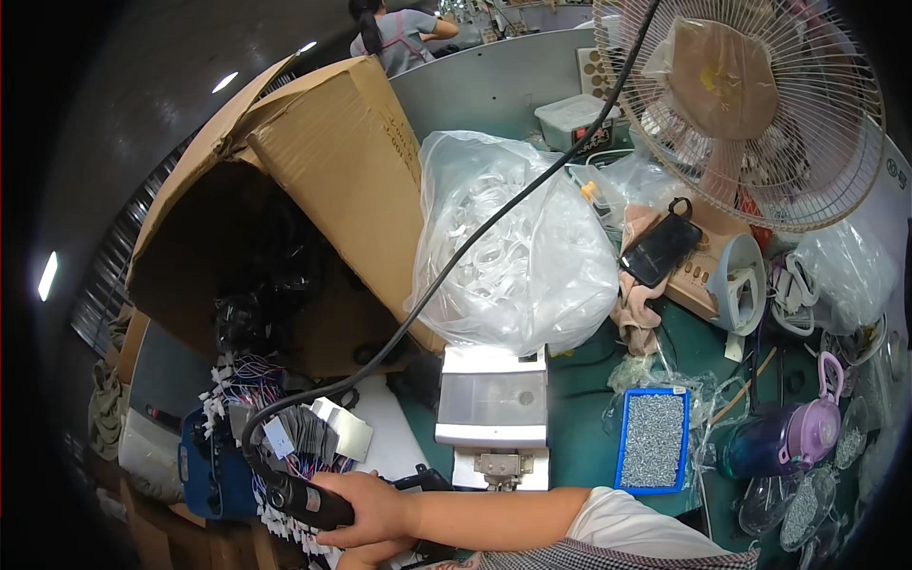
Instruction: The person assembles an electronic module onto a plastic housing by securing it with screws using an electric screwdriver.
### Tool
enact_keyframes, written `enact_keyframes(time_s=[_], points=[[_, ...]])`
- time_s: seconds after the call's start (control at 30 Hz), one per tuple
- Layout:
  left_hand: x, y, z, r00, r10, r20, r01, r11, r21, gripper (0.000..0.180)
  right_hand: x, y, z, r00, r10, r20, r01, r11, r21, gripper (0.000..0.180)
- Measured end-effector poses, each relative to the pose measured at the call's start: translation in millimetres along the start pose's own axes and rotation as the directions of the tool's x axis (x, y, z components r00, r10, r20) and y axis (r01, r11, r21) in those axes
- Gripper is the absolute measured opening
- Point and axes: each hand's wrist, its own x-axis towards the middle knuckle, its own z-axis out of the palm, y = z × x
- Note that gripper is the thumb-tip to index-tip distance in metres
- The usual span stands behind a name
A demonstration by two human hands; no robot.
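Note:
My right hand [369, 508] reaches across to the lower left and is closed around a black corded hand tool [302, 497]. The tool's black cable [446, 271] loops up and runs to the top of the picture. Just under it, at the lower edge, part of my left hand [369, 558] shows; its fingers are hidden. The tool lies over a bundle of coloured wires with white connectors [249, 380] in a blue crate [198, 465]. A small white bench machine [492, 407] stands just right of my right hand.
A blue tray of small screws [653, 440] sits right of the machine. Behind are a clear bag of white parts [518, 252], an open cardboard box [313, 180], a fan [750, 104], a phone [660, 249] and a purple bottle [803, 427]. Another person [399, 33] works far back.

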Motion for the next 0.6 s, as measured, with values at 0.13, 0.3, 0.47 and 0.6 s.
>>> enact_keyframes(time_s=[0.13,0.3,0.47,0.6], points=[[-2.6,0.2,-0.5,1.0,0.008,0.002,-0.008,1.0,0.01,0.067,0.2,-1.6,1.5,1.0,0.005,0.014,-0.005,1.0,-0.018,0.053],[-1.1,1.0,-0.3,1.0,0.025,0.009,-0.025,0.999,0.022,0.067,-1.9,2.9,4.0,0.982,-0.147,-0.119,0.151,0.988,0.03,0.047],[-4.9,1.4,-0.6,0.999,0.033,0.012,-0.034,0.999,0.037,0.067,-1.6,4.2,6.9,0.986,-0.135,-0.096,0.139,0.99,0.035,0.049],[-0.1,-3.0,4.8,0.998,0.055,0.026,-0.056,0.998,0.029,0.067,-1.5,5.9,-0.3,0.987,-0.118,-0.109,0.122,0.992,0.028,0.048]])
